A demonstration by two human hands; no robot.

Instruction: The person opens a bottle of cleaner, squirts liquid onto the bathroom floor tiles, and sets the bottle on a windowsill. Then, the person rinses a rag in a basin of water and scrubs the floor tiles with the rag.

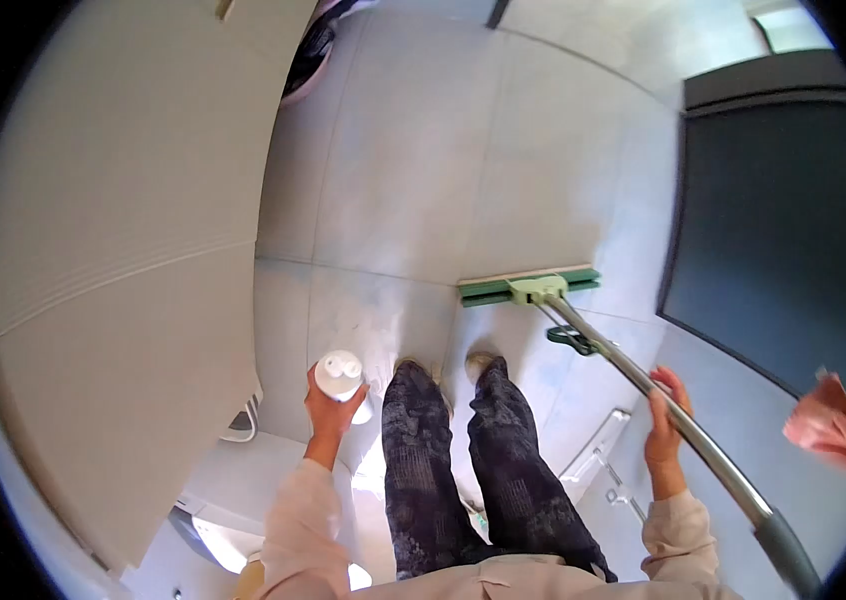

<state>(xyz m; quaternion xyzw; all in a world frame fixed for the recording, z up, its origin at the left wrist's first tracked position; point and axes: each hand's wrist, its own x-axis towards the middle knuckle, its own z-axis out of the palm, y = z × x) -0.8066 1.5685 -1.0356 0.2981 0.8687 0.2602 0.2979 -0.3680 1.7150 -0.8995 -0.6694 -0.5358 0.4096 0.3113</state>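
Observation:
My left hand (323, 412) is closed around a white bottle (341, 368), seen from above with its white cap upward. My right hand (662, 428) grips the metal pole of a sponge mop (625, 366). The green mop head (533, 288) rests on the tiled floor in front of my feet, its pale sponge edge facing away from me. A dark green lever (571, 340) sticks out from the pole near the head. The pole slants down to a grey grip (785, 548) at the lower right.
A large beige panel (133, 220) stands along the left. On the right lies a dark mat or panel (783, 230), with a pink cloth (833, 425) near it. Behind my right leg is a white flat-headed tool (595, 445). Pale floor tiles (403, 170) stretch ahead.

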